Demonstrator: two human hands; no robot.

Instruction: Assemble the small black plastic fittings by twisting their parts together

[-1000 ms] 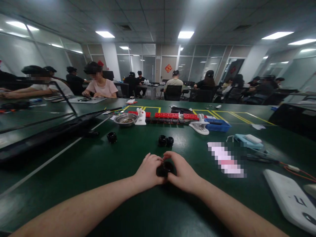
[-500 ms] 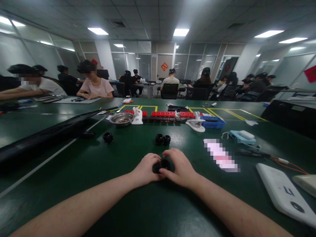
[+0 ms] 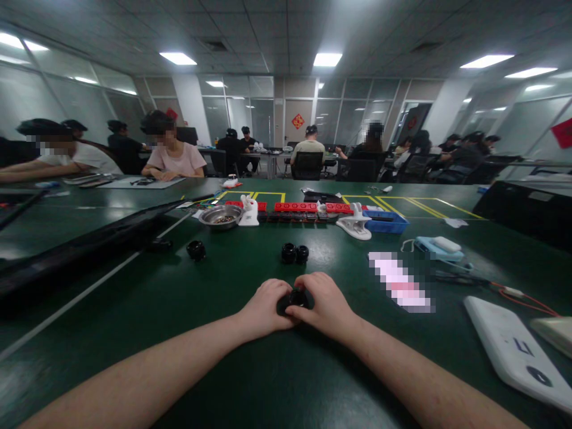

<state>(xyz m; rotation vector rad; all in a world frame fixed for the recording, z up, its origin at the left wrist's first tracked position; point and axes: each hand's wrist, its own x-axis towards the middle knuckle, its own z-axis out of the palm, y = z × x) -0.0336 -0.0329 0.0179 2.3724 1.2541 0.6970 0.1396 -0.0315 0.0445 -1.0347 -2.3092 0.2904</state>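
Near the front middle of the green table (image 3: 214,381), a short black cylindrical part (image 3: 298,297) stands between my hands. My left hand (image 3: 267,305) curls round its left side, with thumb and fingers against it. From the right, my right hand (image 3: 325,304) grips the same part, thumb at the front and fingertips at the top rim. The fingers cover much of it, so its exact kind is unclear. Just beyond the hands, two similar black cylinders (image 3: 288,253) stand side by side, and another black cylinder (image 3: 195,250) is off to the left.
A metal bowl (image 3: 222,217) of small parts, red strips (image 3: 297,207), a white clip stand (image 3: 355,223) and a blue tray (image 3: 386,221) line the far side. A long black wrapped object (image 3: 89,244) lies left; a white device (image 3: 513,345) lies right. Several people sit beyond.
The fingers of my right hand have closed in a little over the black part's top. Both hands otherwise keep their place, and the other cylinders have not moved.
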